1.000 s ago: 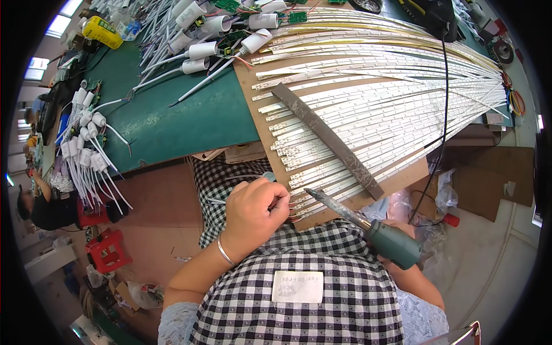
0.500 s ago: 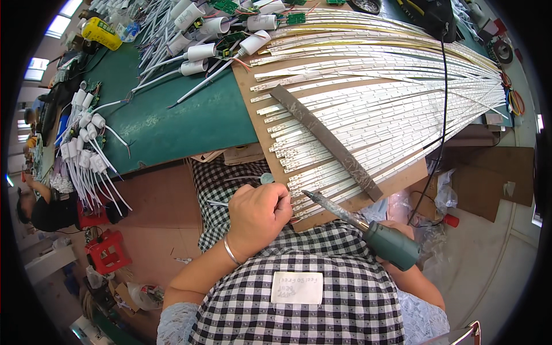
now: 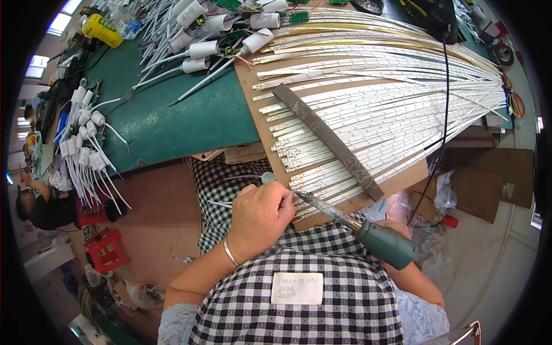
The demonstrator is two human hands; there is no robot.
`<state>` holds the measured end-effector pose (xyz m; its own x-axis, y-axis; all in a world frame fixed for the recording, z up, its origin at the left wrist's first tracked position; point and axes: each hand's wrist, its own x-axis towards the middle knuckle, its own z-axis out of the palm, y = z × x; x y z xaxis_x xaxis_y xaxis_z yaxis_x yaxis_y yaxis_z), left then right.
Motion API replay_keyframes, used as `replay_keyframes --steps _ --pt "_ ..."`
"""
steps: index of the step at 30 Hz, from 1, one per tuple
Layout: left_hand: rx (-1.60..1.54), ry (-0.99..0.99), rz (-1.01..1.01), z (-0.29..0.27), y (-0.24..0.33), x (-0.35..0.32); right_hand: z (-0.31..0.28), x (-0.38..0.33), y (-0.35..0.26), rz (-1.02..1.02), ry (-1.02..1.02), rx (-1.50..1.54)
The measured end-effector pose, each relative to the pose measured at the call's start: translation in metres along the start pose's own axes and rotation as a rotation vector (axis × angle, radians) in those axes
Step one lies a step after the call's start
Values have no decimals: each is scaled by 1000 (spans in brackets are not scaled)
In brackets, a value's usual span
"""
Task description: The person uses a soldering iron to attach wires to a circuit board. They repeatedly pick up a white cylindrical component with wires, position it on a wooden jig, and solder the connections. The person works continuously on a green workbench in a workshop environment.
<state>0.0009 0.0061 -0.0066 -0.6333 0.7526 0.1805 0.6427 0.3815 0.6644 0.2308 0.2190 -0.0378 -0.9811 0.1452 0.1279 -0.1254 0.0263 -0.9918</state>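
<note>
My right hand [image 3: 398,228] grips the green handle of a soldering iron [image 3: 385,244], which hides most of its fingers. The iron's dark tip points left and reaches the near ends of several white LED strips [image 3: 374,118], close beside my left hand [image 3: 260,214]. That hand is closed in a fist-like pinch at the strip ends; what lies between its fingers is hidden. The strips fan out over a brown board [image 3: 406,172] and converge at the far right. A dark flat bar [image 3: 329,141] lies diagonally across them.
White lamp housings [image 3: 202,49] with cables and circuit boards are heaped on the green table [image 3: 190,123]. Another cluster of them [image 3: 86,135] hangs over its left edge. A black cord [image 3: 445,98] crosses the strips. A red stool [image 3: 105,250] and a person [image 3: 53,206] are at left.
The soldering iron has shifted slightly left, bringing its tip nearer my left hand. My left hand has moved a little to the right and stays closed.
</note>
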Motion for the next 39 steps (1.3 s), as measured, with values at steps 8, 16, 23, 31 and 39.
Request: replay_keyframes --steps 8,16,23,31,39 --pt "-34 -9 -31 1 2 2 1 -1 -2 49 -6 -36" --pt "-34 -21 -76 1 4 3 4 -9 -13 551 125 342" --pt "6 -72 -121 -3 9 6 8 18 -15 138 121 120" --pt "12 -67 -127 -4 9 6 5 24 -2 3 78 187" --pt "43 -62 -100 -6 11 6 5 26 -8 18 106 139"
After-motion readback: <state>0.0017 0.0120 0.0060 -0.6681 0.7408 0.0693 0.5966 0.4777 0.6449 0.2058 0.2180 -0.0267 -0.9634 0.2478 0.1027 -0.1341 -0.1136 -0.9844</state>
